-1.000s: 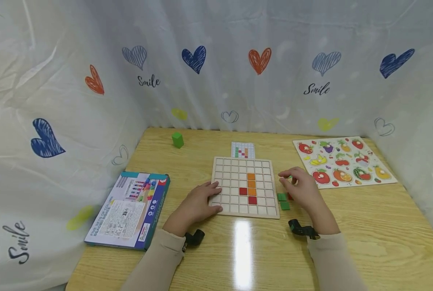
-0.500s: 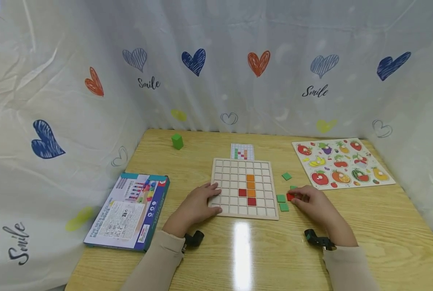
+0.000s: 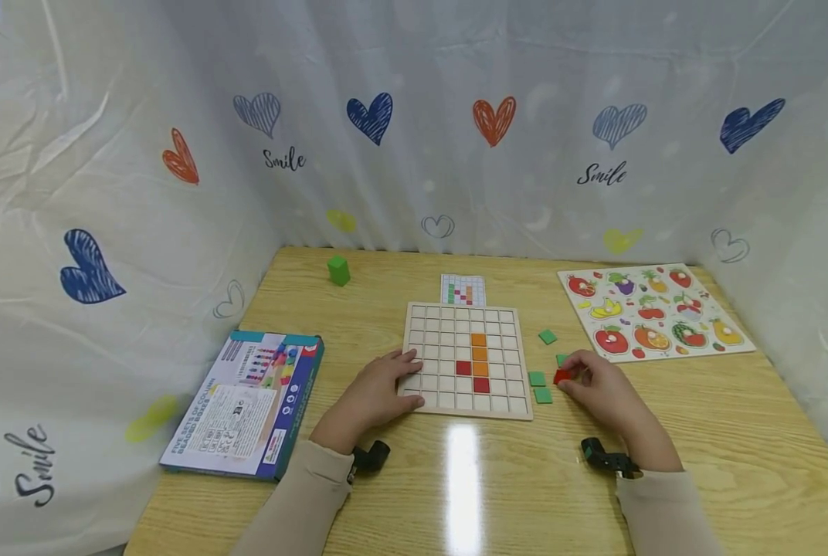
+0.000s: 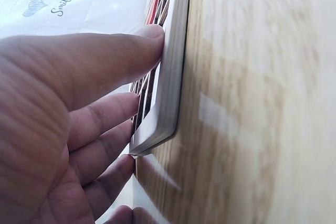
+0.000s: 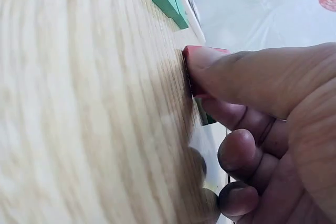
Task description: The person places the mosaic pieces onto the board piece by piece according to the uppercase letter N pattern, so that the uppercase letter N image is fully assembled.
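Observation:
My right hand (image 3: 598, 384) pinches a red square tile (image 5: 195, 80) between thumb and forefinger, at the tabletop right of the grid board. Its other fingers curl loosely. Several green tiles (image 3: 537, 378) lie between that hand and the board; one (image 3: 561, 359) is just behind the red tile, partly covered. My left hand (image 3: 381, 386) rests on the left side of the wooden grid board (image 3: 431, 372), thumb near its front corner and fingers on its left edge. Orange tiles (image 3: 480, 353) stand in a column on the board, with two red tiles (image 3: 481, 384) beside and below.
A small pattern card (image 3: 463, 289) touches the board's far edge. A fruit puzzle board (image 3: 657, 313) lies at the back right, a green block (image 3: 339, 270) stands at the back left, and a flat toy box (image 3: 243, 403) lies at the left.
My right hand let go of a green tile beside the board, came down towards me to the red tile, and has shifted it slightly right. The left hand stays put.

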Available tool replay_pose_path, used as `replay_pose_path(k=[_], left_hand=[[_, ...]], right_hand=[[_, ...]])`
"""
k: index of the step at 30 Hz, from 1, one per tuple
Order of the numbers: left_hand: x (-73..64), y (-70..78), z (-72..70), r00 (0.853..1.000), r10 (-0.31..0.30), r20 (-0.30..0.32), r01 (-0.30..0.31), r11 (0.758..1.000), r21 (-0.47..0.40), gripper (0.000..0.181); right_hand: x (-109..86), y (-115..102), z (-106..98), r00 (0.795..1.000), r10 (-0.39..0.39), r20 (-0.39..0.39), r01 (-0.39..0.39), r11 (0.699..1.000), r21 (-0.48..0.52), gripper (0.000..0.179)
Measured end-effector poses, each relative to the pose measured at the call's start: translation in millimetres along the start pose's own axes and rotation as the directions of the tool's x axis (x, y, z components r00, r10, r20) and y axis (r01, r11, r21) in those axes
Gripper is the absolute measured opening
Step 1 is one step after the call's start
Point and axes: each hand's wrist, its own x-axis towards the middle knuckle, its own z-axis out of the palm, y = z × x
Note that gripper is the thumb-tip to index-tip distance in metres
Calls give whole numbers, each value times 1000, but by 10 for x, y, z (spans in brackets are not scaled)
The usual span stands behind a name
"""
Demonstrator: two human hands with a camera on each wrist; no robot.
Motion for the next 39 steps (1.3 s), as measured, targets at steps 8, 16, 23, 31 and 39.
replay_pose_path(k=[8, 16, 23, 31, 39], left_hand=[[-11, 3, -16, 1000, -4, 2, 4, 1000, -14, 64], [-1, -16, -14, 1000, -16, 4, 16, 1000, -1, 65], [11, -9, -7, 1000, -13, 16, 13, 1000, 13, 65], [15, -6, -9, 1000, -15, 25, 15, 1000, 13, 65], [25, -19, 4, 1000, -13, 13, 12, 1000, 14, 65]], right_hand=[[102, -325, 28, 997, -2, -76, 4, 1000, 21, 11], [519, -856, 499, 994, -103, -39, 106, 991, 82, 6], [821, -1133, 824, 993, -120, 9, 119, 989, 92, 5], [928, -1237, 940, 994, -89, 69, 84, 994, 73, 6], [936, -1247, 948, 989, -95, 115, 89, 995, 52, 5]])
